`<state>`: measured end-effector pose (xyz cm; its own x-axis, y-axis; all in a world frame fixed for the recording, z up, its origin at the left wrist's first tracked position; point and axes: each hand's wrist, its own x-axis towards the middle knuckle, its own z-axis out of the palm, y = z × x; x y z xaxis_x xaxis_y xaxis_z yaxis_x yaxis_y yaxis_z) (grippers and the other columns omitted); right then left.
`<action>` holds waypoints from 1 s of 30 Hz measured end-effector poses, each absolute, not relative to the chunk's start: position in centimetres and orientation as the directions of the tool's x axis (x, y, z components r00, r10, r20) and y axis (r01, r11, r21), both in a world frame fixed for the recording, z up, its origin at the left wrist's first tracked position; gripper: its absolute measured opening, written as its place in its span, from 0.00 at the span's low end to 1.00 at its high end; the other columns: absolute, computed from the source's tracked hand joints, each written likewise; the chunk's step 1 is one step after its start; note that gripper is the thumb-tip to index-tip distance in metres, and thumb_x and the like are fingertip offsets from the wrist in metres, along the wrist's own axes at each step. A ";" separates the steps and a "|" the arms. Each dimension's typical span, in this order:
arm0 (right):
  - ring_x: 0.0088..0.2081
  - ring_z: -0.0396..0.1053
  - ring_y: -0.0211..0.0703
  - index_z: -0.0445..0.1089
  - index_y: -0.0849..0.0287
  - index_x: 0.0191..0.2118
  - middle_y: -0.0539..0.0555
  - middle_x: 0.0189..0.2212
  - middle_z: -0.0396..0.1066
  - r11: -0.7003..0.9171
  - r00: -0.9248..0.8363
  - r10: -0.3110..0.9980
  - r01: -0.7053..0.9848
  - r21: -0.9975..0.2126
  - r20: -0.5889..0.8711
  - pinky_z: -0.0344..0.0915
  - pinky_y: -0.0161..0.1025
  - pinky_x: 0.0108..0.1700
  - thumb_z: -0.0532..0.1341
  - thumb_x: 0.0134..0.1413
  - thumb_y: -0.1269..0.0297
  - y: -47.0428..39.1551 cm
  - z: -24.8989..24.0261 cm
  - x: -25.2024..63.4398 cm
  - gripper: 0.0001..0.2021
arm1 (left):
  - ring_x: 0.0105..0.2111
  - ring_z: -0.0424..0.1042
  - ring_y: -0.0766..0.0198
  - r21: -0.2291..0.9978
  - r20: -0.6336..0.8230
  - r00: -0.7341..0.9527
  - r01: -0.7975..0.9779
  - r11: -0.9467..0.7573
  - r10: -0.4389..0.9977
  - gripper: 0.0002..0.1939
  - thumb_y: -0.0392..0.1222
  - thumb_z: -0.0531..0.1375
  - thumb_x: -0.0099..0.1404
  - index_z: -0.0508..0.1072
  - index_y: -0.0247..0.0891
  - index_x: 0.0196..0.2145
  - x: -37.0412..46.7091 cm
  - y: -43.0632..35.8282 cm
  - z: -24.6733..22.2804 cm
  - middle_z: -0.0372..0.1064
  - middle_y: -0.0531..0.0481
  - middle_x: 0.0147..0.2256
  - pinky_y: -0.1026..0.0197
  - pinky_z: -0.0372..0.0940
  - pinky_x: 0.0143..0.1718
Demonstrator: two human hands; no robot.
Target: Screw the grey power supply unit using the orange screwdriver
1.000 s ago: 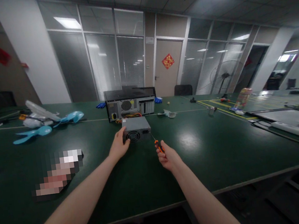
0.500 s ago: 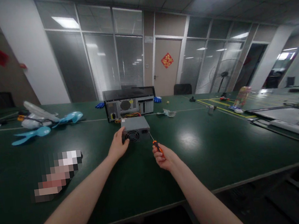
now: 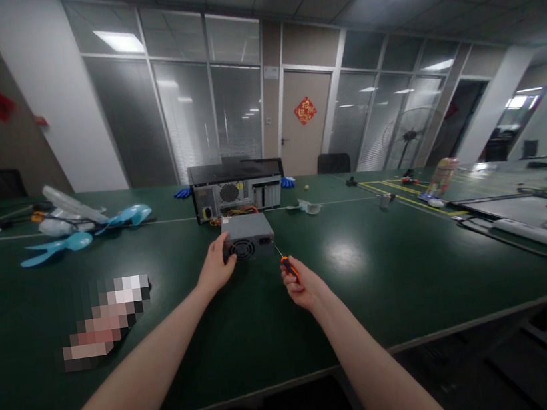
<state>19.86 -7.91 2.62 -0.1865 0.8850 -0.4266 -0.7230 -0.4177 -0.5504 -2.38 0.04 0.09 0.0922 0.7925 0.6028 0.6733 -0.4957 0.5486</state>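
Observation:
A grey computer power supply (image 3: 250,224) lies on the green table, its round fan grille and power socket facing me. My left hand (image 3: 215,266) holds its left front corner, with fingers on the side and top and the thumb at the front by the grille. In my right hand (image 3: 305,284) is a screwdriver (image 3: 289,267) with an orange and black handle, fingers wrapped round it. Its thin shaft points up and left to the right edge of the unit's front; whether the tip sits in a screw is too small to tell. Coloured wires (image 3: 241,211) show behind the unit.
Just behind stands a computer case (image 3: 267,196) on its side, with blue gloves (image 3: 288,181) near it. Light-blue fan-like blades (image 3: 64,244) lie to the left, a pixelated object (image 3: 109,317) nearer. A bottle (image 3: 444,179), cables and a flat panel (image 3: 512,217) are at the right.
My right hand and the screwdriver have shifted very slightly to the right. My left hand and the power supply stay where they were.

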 end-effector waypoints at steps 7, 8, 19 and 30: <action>0.15 0.51 0.24 0.60 0.65 0.30 0.50 0.20 0.57 -0.439 -0.210 0.881 -0.696 -0.567 -0.424 0.43 0.19 0.10 0.46 0.57 0.65 -7.9 2.8 19.7 0.11 | 0.52 0.58 0.54 0.541 0.606 0.095 0.678 -0.497 0.790 0.31 0.41 0.55 0.57 0.51 0.44 0.57 -2.4 0.1 0.1 0.54 0.43 0.53 0.48 0.55 0.52; 0.15 0.53 0.24 0.60 0.65 0.30 0.50 0.21 0.57 -0.425 -0.182 0.885 -0.691 -0.585 -0.429 0.44 0.19 0.11 0.47 0.57 0.65 -7.9 2.8 19.5 0.10 | 0.52 0.58 0.54 0.541 0.606 0.098 0.677 -0.499 0.790 0.31 0.41 0.55 0.57 0.51 0.44 0.57 -2.4 0.1 0.1 0.54 0.43 0.52 0.48 0.55 0.52; 0.26 0.61 0.36 0.60 0.60 0.28 0.50 0.24 0.61 0.069 0.426 0.863 0.432 -0.899 0.271 0.58 0.32 0.26 0.60 0.42 0.65 -8.3 1.9 19.1 0.08 | 0.51 0.59 0.56 0.528 0.610 0.107 0.684 -0.504 0.785 0.31 0.41 0.55 0.58 0.51 0.43 0.58 -2.3 -0.1 0.1 0.54 0.43 0.52 0.50 0.55 0.53; 0.33 0.65 0.41 0.65 0.61 0.34 0.56 0.32 0.65 0.093 0.341 0.786 0.759 -0.644 0.515 0.58 0.35 0.35 0.51 0.53 0.63 -9.4 2.5 19.1 0.09 | 0.52 0.58 0.55 0.545 0.585 0.099 0.687 -0.481 0.805 0.30 0.42 0.54 0.58 0.51 0.44 0.57 -2.3 -0.5 0.5 0.53 0.43 0.53 0.48 0.55 0.52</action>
<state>19.11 -9.36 2.51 0.3411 0.7864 0.5150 0.7590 0.0928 -0.6444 -2.27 -0.45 0.45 0.0994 0.8049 0.5851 0.6869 -0.4809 0.5449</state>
